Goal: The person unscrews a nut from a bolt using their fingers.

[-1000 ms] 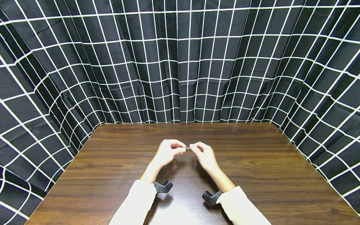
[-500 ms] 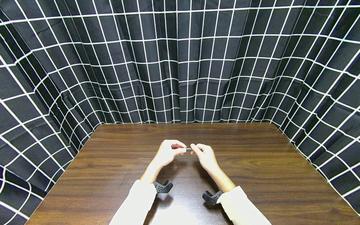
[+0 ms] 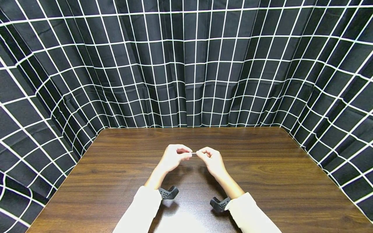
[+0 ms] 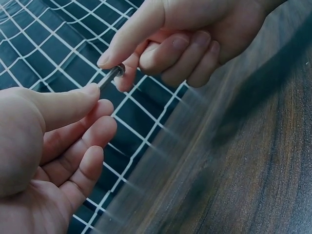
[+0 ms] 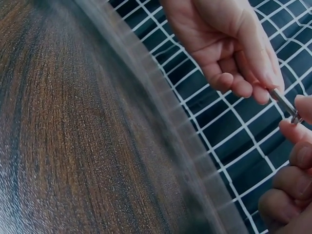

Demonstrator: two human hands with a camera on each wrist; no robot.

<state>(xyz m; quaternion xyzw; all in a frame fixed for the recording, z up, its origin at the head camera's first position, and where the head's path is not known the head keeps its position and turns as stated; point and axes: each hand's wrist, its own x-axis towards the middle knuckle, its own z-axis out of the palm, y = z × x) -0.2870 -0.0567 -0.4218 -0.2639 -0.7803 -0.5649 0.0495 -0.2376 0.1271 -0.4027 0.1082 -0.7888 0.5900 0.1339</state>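
A slim metal bolt (image 4: pixel 108 79) lies between the two hands, held above the table. In the head view only a thin pale stretch of the bolt (image 3: pixel 194 153) shows. My left hand (image 3: pixel 172 157) pinches one end between thumb and index finger, its other fingers loosely bent. The thumb and index finger of my right hand (image 3: pixel 213 161) are at the opposite, wider end, pinching around it. Whether that wider end is the bolt's head or a nut, I cannot tell. The right wrist view shows the bolt (image 5: pixel 282 103) between the fingertips of both hands.
Beneath the hands is a dark brown wooden table (image 3: pixel 116 168) with a bright glare at its front. A black curtain (image 3: pixel 189 64) with a white grid surrounds its back and sides. Dark grey wrist mounts (image 3: pixel 169 193) sit at both cuffs.
The right fingertips shifted slightly right, then back left along the bolt, and the thumb and index finger changed position against each other. The left hand stayed almost still.
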